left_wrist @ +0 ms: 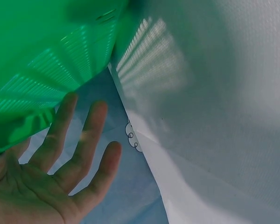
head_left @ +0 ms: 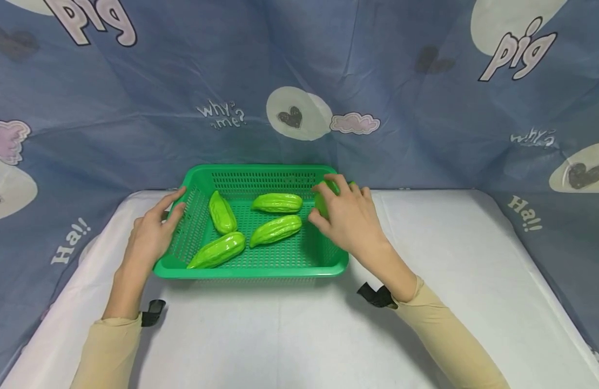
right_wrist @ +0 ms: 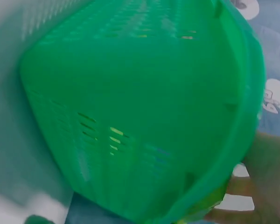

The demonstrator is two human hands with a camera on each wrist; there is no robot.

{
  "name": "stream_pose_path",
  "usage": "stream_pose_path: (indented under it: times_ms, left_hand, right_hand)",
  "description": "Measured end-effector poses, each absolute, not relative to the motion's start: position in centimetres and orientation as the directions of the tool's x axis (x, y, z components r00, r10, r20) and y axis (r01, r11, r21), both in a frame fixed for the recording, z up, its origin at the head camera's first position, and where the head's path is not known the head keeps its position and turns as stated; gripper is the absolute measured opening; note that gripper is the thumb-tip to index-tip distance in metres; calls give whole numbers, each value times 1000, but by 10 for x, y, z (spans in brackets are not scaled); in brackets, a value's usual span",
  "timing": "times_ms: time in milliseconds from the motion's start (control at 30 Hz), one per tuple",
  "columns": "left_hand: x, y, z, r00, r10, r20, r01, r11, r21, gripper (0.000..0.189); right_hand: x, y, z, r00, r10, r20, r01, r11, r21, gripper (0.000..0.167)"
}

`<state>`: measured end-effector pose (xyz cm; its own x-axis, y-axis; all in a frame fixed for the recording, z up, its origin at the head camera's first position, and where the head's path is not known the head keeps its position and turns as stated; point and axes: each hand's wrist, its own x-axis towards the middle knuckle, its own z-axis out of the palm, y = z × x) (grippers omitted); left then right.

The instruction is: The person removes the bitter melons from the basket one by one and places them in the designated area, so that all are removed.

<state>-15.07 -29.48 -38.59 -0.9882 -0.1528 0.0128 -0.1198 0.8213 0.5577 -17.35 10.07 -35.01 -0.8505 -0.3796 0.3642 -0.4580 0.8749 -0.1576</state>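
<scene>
A green plastic basket with slotted walls holds several light-green, wrinkled bitter melons, among them one at the left and one near the front. My left hand touches the basket's left rim with thumb and index finger; in the left wrist view its other fingers extend loosely outside the wall. At the right end, my right hand reaches over the rim and grips another bitter melon, mostly covered by the fingers. The right wrist view shows a sliver of it below the rim.
The basket stands on a white-covered table, close to its back edge. Behind hangs a blue printed cloth, which also borders both sides. Black straps stick out at both wrists.
</scene>
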Motion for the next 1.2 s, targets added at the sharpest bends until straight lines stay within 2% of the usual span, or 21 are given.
stream_pose_path:
  times_ms: [267, 733, 1200]
  left_hand:
    - [-150, -294, -384, -989, -145, 0, -121, 820, 559, 62]
    - [-150, -295, -385, -990, -140, -1, -116, 820, 561, 62]
    - [-150, -294, -386, -989, -149, 6, -119, 819, 562, 61]
  right_hand:
    - [-180, 120, -345, -856, -333, 395, -423, 891, -166, 38]
    - [-204, 166, -362, -918, -219, 330, -301, 927, -222, 44]
    - [-230, 198, -396, -949, -229, 219, -284, 921, -268, 45]
